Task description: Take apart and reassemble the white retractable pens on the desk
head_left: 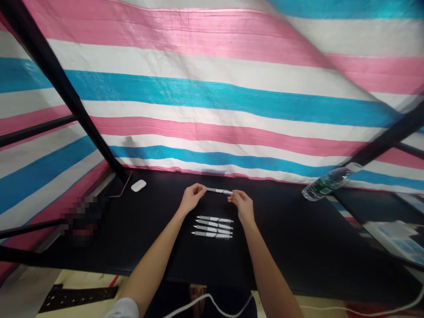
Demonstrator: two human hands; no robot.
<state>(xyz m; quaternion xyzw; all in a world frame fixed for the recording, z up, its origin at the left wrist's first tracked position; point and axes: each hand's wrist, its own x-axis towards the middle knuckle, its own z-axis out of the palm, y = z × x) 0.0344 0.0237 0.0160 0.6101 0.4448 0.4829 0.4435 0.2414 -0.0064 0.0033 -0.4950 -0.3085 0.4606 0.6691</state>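
Both hands [191,198] [241,206] pinch a pen [217,191], tips apparently hidden.

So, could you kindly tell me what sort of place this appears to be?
It looks like a makeshift tabletop work booth: a striped tarpaulin on a black frame around a black table holding pens.

A narrow gap separates the left hand [191,198] and right hand [241,206] from the row of white pens [212,228] on the black counter [291,238], with the white earbud case [138,185] and water bottle [326,183] well off to either side.
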